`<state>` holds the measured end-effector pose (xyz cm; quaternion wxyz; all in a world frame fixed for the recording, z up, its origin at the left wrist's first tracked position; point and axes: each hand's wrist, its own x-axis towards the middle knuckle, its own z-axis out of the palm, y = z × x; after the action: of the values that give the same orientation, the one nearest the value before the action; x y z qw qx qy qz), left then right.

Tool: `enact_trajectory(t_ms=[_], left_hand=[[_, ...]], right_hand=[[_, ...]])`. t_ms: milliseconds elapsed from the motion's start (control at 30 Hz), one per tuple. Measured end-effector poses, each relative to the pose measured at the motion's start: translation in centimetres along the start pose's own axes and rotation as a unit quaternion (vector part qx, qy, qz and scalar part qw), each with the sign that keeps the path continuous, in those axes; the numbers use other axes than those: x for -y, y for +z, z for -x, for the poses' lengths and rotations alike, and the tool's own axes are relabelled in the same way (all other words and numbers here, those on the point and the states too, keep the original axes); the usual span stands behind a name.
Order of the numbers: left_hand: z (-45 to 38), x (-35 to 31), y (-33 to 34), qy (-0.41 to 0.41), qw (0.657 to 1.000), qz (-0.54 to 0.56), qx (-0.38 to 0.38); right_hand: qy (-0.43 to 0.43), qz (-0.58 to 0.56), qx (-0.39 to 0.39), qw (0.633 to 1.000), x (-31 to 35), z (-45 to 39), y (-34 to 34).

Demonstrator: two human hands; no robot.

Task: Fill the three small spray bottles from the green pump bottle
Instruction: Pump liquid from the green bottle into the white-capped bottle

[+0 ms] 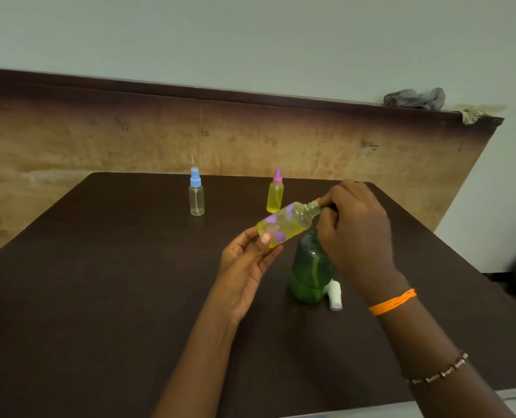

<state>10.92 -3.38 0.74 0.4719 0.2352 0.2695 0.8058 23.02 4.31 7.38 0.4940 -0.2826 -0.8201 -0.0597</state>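
My left hand (246, 260) holds a small clear bottle with purple flowers (287, 223), tilted, capless and mostly filled with yellow-green liquid. The pump head of the green pump bottle (309, 270) is hidden under my right hand (356, 227), whose fingers curl over it at the small bottle's open neck. A white spray cap (334, 295) lies on the table right of the green bottle. Farther back stand a blue-capped spray bottle (196, 193), which looks empty, and a pink-capped one (275, 193) full of yellow liquid.
The dark brown table (100, 297) backs onto a plywood board (100, 140) leaning on the wall. A grey rag (415, 98) and a crumpled cloth (477, 113) sit on the board's top edge at the right.
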Motion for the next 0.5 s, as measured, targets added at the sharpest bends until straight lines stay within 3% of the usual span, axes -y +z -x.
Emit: enact_trajectory(t_ms=[100,267,500], left_hand=[[-0.1,0.1,-0.1,-0.001,1.0,-0.004,0.003],[0.0,0.2,-0.2,-0.002,1.0,-0.015,0.007],[-0.1,0.0,0.0,0.0,1.0,-0.004,-0.007]], right_hand=[[0.029,-0.014,0.018,0.999,-0.2,-0.2,-0.2],[-0.011,-0.02,-0.113,0.993,-0.5,3.4,2.3],[0.009,-0.004,0.002,1.0,0.0,0.2,-0.1]])
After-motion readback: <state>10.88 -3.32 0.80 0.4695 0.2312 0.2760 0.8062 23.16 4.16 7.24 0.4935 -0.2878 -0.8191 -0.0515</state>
